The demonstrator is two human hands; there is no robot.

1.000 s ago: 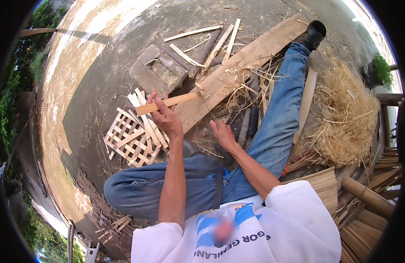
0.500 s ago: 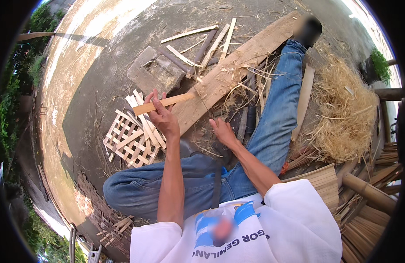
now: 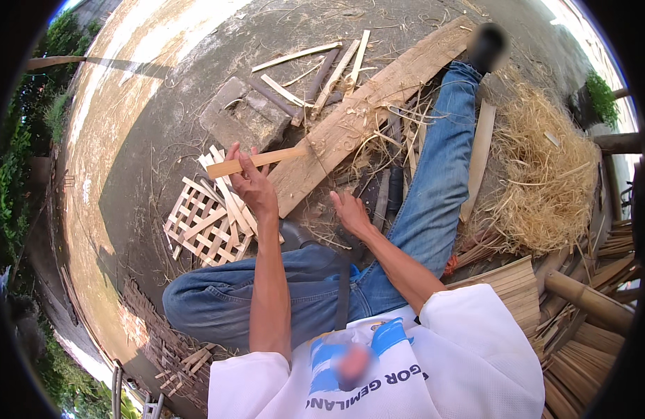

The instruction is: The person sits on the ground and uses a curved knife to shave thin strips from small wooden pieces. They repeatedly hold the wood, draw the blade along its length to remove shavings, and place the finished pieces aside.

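Left hand [image 3: 256,184] pinches the bamboo strip [image 3: 286,155]: probably light, stiff; hold near left end. Right hand [image 3: 351,213]: grip indiscernible.

White short-sleeved shirt [image 3: 479,356], blue print [image 3: 390,341]; blue jeans [image 3: 437,167].

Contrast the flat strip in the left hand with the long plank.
The flat strip is short and narrow; the plank is far longer and wider. The left hand holds the strip, while shavings litter the plank. Both are tan and flat.
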